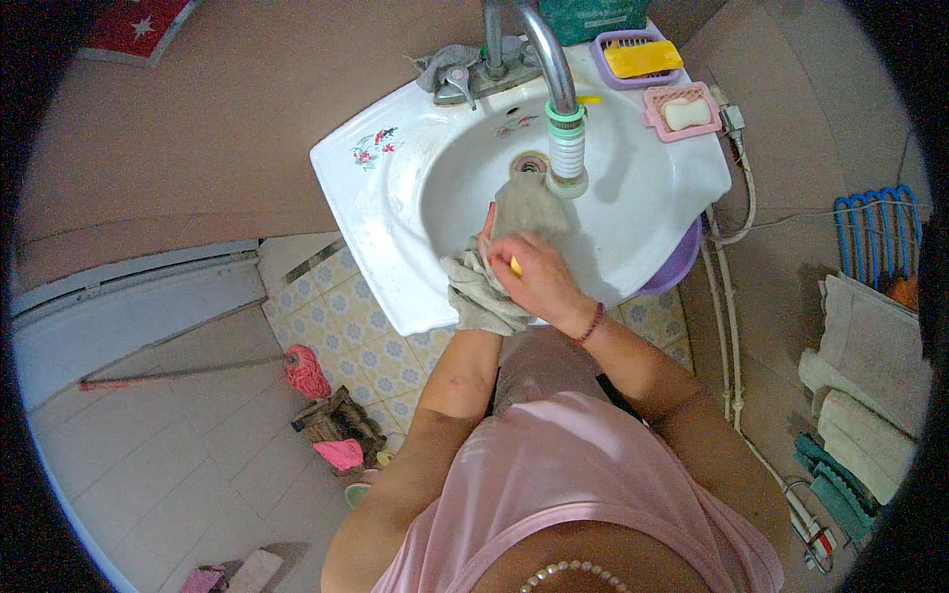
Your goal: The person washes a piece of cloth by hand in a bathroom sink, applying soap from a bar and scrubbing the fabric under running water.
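Observation:
A wet grey-beige cloth (534, 210) hangs over the front of the white sink basin (618, 237), its bunched part wrapped round my left wrist. My left hand (487, 225) is mostly hidden under this cloth and holds it up; one digit sticks out at its left side. Across the cloth from the right comes my right hand (539, 275), fingers curled and closed. A small yellow piece (515, 266), which looks like soap, shows between those fingers, close against the cloth. Just beyond the cloth, the tap's green and white spout (566, 158) points down into the basin. No running water shows.
At the basin's right rim sit a purple dish (600, 79) with a yellow bar and a pink dish (652, 104) with white soap. A grey rag (445, 67) lies by the tap handle. Towels (870, 341) hang at right; a pink mop (306, 372) lies left.

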{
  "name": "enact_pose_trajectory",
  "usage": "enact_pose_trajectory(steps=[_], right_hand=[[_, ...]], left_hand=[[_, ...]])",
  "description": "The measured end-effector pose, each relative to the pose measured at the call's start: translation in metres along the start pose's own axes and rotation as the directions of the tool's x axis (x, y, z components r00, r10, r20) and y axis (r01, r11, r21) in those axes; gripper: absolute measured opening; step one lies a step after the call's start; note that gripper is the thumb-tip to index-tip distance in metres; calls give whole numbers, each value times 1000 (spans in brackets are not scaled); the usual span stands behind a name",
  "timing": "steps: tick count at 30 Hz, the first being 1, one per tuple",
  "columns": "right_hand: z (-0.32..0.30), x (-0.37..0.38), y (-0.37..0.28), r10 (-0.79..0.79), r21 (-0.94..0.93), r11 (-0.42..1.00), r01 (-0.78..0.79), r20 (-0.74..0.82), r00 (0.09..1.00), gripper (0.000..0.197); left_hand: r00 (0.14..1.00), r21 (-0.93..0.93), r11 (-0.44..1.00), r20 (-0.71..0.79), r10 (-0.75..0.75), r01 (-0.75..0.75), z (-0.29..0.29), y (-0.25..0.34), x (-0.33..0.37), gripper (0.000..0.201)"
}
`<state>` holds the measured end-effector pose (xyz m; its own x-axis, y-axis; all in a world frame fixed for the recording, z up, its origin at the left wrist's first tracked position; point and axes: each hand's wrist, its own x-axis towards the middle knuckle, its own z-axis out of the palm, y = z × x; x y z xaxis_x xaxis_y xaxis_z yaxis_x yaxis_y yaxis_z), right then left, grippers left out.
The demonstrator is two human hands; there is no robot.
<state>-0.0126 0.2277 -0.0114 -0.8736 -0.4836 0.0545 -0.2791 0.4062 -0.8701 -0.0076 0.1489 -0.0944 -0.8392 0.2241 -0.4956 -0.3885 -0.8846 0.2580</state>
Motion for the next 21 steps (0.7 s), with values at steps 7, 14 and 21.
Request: enact_pose_trajectory(steps=[7,14,21], right_hand=[[10,47,96,-2,-272,961,-56,-207,978,19],[44,8,47,-66,-345,938,32,-87,994,27],[10,52,135,316,-189,928,-321,-57,947,20]], left_hand=[[1000,-3,1000,-7,-1,1,0,0,0,51],[999,-5,1000,-46,4,-4,-9,-1,-5,51],[999,11,1000,-48,-16,16,-1,-7,-4,51]])
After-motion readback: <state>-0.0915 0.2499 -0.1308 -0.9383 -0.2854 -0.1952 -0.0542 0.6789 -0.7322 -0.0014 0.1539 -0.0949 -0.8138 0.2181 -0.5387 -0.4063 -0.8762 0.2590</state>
